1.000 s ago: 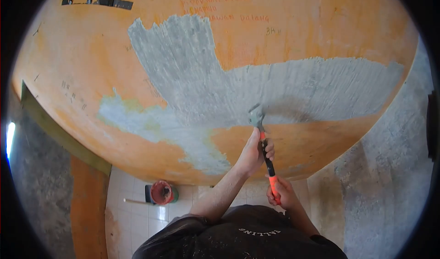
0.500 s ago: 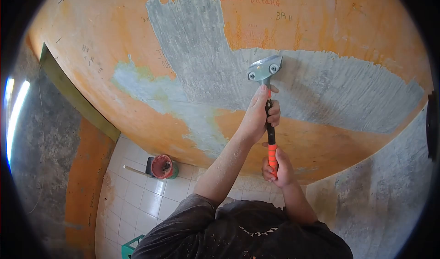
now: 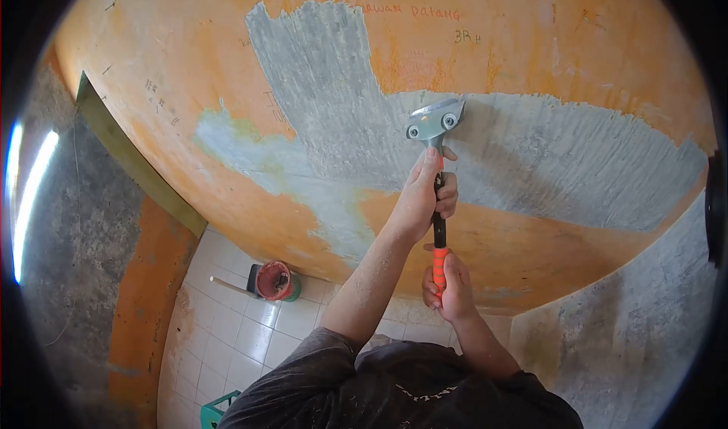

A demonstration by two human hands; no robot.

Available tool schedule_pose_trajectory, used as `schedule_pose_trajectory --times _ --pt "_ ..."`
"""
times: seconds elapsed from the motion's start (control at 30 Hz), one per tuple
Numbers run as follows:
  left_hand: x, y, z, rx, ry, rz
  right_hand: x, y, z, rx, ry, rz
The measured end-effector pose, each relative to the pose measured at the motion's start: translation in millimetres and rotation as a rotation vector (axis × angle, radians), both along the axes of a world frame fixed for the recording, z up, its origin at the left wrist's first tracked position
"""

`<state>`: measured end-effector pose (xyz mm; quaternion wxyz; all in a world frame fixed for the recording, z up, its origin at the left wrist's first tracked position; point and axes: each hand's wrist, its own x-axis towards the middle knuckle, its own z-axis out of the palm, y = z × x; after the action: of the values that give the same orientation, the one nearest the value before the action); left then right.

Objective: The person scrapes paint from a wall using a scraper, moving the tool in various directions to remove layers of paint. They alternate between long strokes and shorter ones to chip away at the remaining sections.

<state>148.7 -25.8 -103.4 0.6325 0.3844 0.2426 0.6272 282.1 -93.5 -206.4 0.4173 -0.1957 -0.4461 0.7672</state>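
A long-handled scraper [image 3: 440,209] stands nearly upright in the view, its wide metal blade at the top near the lower edge of the orange paint. My left hand [image 3: 426,194] is wrapped round the black shaft just below the scraper head, thumb pointing up. Lower down, my right hand [image 3: 451,286] grips the orange, dark-striped handle. Behind the blade, the wall [image 3: 531,152] shows a broad bare grey area with ragged orange paint above and below. Dust speckles my left forearm.
A reddish bucket [image 3: 274,280] with a tool handle beside it stands on the white tiled floor [image 3: 250,338]. Part of a green crate [image 3: 214,411] shows at the bottom left. A grey wall [image 3: 622,315] adjoins at the right.
Both hands and the scraper have shifted slightly left and the hands lower in view. The wall also sits a little lower in view, and more of a dark object shows at the top.
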Motion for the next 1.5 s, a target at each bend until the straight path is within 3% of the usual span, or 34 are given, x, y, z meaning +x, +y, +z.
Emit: schedule_pose_trajectory --times 0.9,1.07,1.2,1.3,1.5 --pt "-8 3 3 0.044 0.095 -0.012 -3 -1 -3 -0.031 -0.015 -0.030" --pt "-14 2 -14 0.023 0.137 -0.029 -3 -3 -12 -0.026 -0.065 -0.049" --pt "-26 -2 -36 -0.042 0.148 -0.108 -3 -10 -42 -0.166 0.006 0.015" --pt "-29 1 -49 -0.140 -0.037 -0.014 -13 -13 -62 -0.192 0.032 0.020" --pt "-64 6 -27 -0.073 -0.028 -0.143 -44 -14 -51 -0.081 0.021 -0.057"
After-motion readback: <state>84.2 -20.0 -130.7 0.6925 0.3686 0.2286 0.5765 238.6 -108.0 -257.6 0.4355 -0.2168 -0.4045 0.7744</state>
